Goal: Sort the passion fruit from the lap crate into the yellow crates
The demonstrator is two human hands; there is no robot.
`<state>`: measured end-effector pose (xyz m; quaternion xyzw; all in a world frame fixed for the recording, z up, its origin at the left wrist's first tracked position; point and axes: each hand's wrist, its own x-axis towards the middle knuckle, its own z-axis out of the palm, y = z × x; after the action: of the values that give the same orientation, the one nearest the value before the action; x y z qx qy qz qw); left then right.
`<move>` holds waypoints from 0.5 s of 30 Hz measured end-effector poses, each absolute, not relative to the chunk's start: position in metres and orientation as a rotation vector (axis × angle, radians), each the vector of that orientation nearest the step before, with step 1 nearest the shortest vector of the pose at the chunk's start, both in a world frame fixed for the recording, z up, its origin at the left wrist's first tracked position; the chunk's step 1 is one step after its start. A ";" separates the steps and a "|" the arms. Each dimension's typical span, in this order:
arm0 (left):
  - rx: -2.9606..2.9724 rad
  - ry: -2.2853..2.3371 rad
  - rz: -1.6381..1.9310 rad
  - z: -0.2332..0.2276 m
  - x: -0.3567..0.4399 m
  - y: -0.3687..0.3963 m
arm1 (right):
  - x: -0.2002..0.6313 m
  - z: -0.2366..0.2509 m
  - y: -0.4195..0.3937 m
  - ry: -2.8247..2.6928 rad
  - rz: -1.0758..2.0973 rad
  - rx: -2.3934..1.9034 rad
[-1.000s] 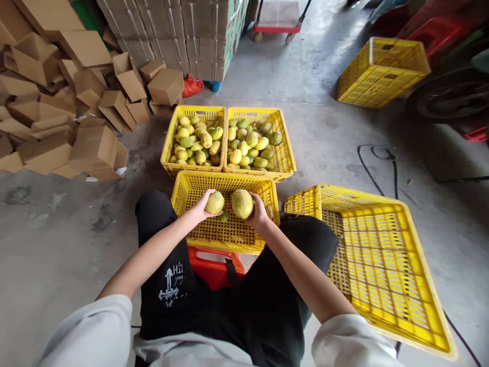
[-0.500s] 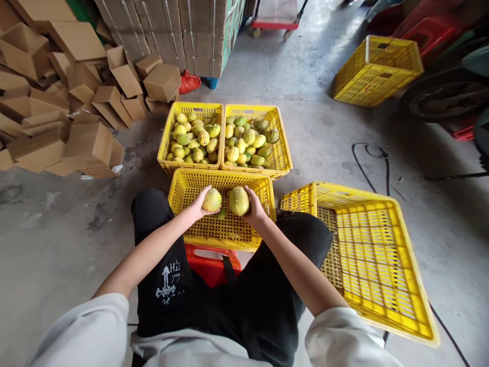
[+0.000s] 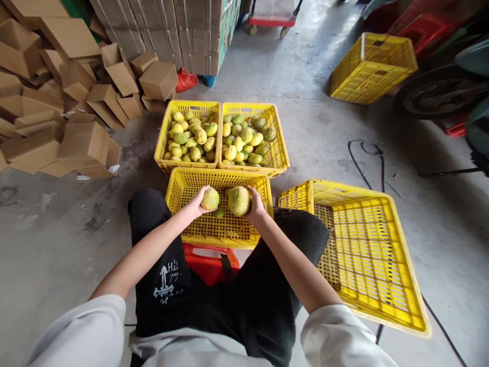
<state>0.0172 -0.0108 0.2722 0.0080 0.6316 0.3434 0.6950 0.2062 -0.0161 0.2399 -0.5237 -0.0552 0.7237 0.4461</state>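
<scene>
Now one fruit (image 3: pixel 210 199) in each of the hands (image 3: pixel 225 204)

Open above the near crate (image 3: pixel 191 184), almost bare inside. Hemmed ahead by two fruit-filled crates (image 3: pixel 164 153), at right by a tilted empty crate (image 3: pixel 382 244), knees just behind.

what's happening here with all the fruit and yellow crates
A seated person holds one yellow-green fruit in each of their hands: a smaller fruit in the left hand and a larger fruit in the right hand, over the near crate between their knees. Beyond it stand two crates filled with fruit, the left crate and the right crate. An empty tilted crate sits to the right.
</scene>
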 end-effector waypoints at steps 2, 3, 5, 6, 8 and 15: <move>0.022 1.425 0.757 0.273 0.018 -0.011 | 0.205 0.247 -0.017 -0.075 1.843 -1.282; 0.015 1.423 0.756 0.273 0.018 -0.011 | 0.205 0.249 -0.018 -0.072 1.859 -1.254; -0.008 1.395 0.757 0.272 0.017 -0.011 | 0.203 0.252 -0.018 -0.067 1.874 -1.207; -0.020 1.378 0.758 0.271 0.016 -0.011 | 0.203 0.252 -0.018 -0.059 1.873 -1.197; -0.032 1.346 0.756 0.268 0.014 -0.011 | 0.203 0.250 -0.017 -0.034 1.860 -1.203; 0.074 1.351 0.712 0.262 0.014 -0.012 | 0.205 0.242 -0.017 0.040 1.797 -1.330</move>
<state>0.0142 -0.0116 0.2618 0.0335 0.6116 0.3221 0.7219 0.2053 -0.0170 0.2422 -0.5349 0.0159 0.7226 0.4375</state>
